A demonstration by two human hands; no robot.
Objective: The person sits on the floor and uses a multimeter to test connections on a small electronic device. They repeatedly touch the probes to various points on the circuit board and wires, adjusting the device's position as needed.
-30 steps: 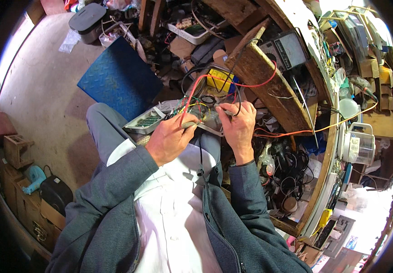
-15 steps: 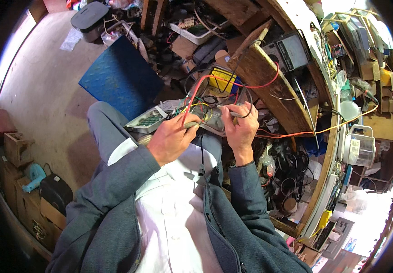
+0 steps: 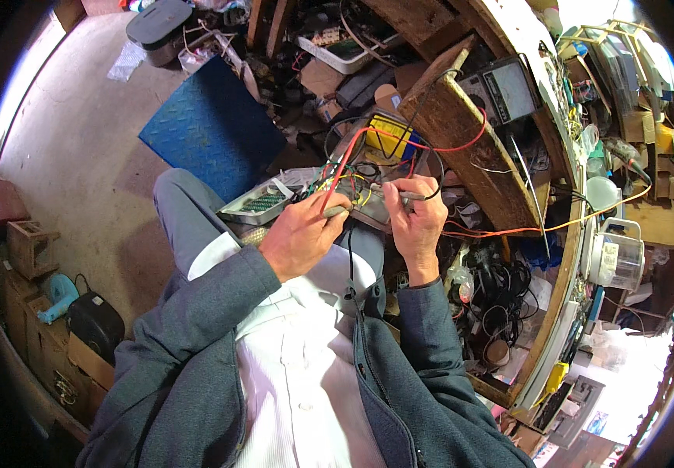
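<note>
Between thumb and fingers, my left hand (image 3: 303, 238) pinches a test probe (image 3: 337, 210) with a red lead (image 3: 346, 156) arching away from it. My right hand (image 3: 417, 222) is closed on a second probe (image 3: 412, 196), whose black lead loops up behind the fingers. Both tips point inward over an opened light-grey housing (image 3: 235, 217) across my lap. Inside it, a green circuit board (image 3: 260, 203) shows at the left, and thin coloured wires (image 3: 337, 178) run toward the middle. Whether the tips touch anything there is too small to tell.
A yellow-and-blue box (image 3: 390, 139) stands just beyond the housing. An analog meter (image 3: 501, 90) leans behind a wooden board (image 3: 465, 140) to the right. A blue textured plate (image 3: 216, 129) lies at the far left. Tangled black cables (image 3: 501, 292) fill the space under the bench.
My left hand has moved slightly right, bringing its probe nearer the middle of the housing. My right hand keeps its grip, nearly still. The whole view has shifted a little.
</note>
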